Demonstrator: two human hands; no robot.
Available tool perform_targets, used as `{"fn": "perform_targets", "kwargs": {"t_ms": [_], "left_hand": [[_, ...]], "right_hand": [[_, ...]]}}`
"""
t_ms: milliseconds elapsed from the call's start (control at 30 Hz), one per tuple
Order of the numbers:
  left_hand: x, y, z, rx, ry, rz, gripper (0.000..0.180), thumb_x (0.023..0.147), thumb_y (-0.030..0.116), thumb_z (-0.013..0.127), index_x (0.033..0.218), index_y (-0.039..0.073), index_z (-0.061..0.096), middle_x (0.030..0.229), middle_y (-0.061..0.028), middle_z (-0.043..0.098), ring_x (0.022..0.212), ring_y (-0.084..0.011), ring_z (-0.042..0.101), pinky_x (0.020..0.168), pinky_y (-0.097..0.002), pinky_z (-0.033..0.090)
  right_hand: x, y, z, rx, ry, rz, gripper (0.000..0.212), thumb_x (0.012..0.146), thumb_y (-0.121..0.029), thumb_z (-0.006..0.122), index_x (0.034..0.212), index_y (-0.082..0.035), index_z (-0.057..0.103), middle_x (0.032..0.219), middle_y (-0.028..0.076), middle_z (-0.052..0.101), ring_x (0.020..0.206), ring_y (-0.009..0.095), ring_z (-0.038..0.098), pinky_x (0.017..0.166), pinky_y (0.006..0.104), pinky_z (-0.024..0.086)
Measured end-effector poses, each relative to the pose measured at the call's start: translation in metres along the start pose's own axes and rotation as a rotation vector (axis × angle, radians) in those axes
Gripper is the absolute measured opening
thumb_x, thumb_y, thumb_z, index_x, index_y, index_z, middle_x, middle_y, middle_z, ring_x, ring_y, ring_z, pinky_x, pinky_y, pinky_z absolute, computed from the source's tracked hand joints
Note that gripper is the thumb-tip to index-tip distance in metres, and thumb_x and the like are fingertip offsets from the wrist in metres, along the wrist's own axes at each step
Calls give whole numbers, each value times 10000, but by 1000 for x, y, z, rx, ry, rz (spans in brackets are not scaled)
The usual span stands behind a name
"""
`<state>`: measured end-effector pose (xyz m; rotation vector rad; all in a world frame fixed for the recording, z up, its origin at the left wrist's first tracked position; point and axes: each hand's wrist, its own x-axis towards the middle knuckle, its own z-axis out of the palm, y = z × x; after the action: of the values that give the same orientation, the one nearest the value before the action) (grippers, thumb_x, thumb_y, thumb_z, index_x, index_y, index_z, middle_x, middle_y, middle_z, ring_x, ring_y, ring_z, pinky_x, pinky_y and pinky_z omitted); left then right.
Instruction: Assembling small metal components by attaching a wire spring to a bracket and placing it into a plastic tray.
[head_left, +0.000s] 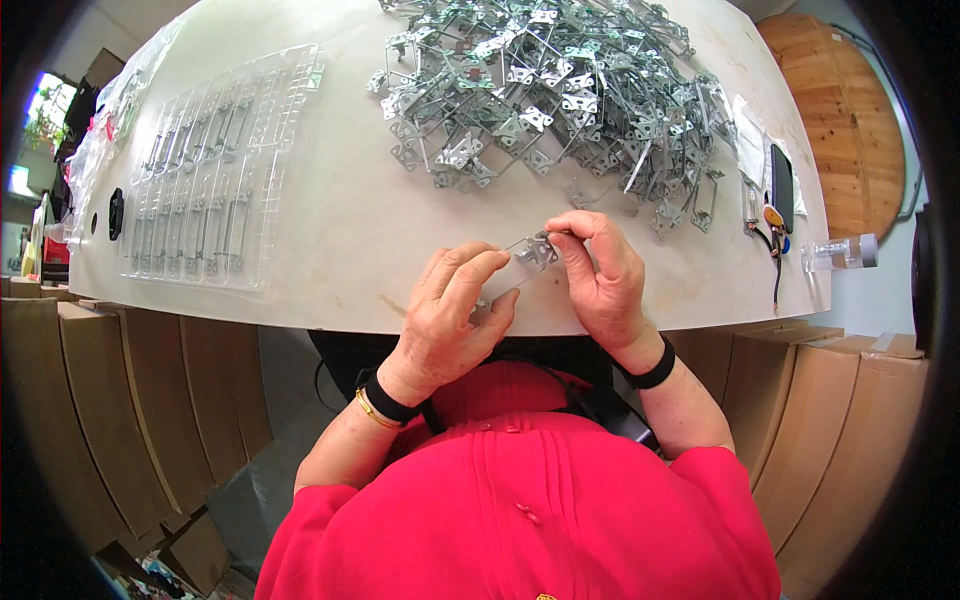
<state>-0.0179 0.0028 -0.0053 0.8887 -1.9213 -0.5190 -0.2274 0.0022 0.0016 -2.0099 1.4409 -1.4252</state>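
The left hand (450, 305) and right hand (605, 280) both pinch 1 metal bracket (537, 252); the tray (275, 165) looks partly filled, a big pile (560, 95) still seems left

a wide bare lane is left on the off-white tabletop (335, 190) between the clear, compartmented plastic tray (287, 130) and the tangled heap of grey metal brackets (560, 100); it can be crossed from the near edge to well up the table. beyond the right hand (603, 275) only a narrow strip is left, closed off by the heap. the gap between that hand and the left hand (450, 300) is bridged by a small grey metal frame (537, 252). rightward, open surface is met until the clear plastic cylinder with a grey cap (840, 253) and the flat black rectangular object (782, 180)
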Motion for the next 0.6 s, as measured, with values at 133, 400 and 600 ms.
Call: {"fn": "perform_targets", "kwargs": {"t_ms": [133, 400, 600], "left_hand": [[0, 1, 0, -7, -3, -7, 502, 738, -47, 827, 1211, 9, 668, 1138, -170, 700, 983, -320, 694, 848, -390, 576], [0, 1, -1, -11, -8, -13, 504, 739, -52, 826, 1214, 6, 667, 1142, -173, 698, 984, -315, 694, 853, -387, 577], [1, 0, 0, -14, -8, -5, 498, 742, -50, 826, 1209, 7, 665, 1137, -172, 697, 988, -314, 692, 854, -389, 577]], "right_hand": [[0, 0, -2, 20, -24, 54, 144, 951, 3, 745, 1070, -42, 679, 984, 116, 710, 836, 283, 701, 741, 356, 565], [1, -2, -2, 9, -20, 26, 157, 947, 2, 750, 1081, -42, 681, 972, 120, 709, 852, 284, 703, 750, 358, 568], [2, 0, -1, -4, -10, -8, 153, 945, -13, 761, 1075, -47, 688, 979, 119, 713, 844, 285, 702, 737, 356, 565]]}}
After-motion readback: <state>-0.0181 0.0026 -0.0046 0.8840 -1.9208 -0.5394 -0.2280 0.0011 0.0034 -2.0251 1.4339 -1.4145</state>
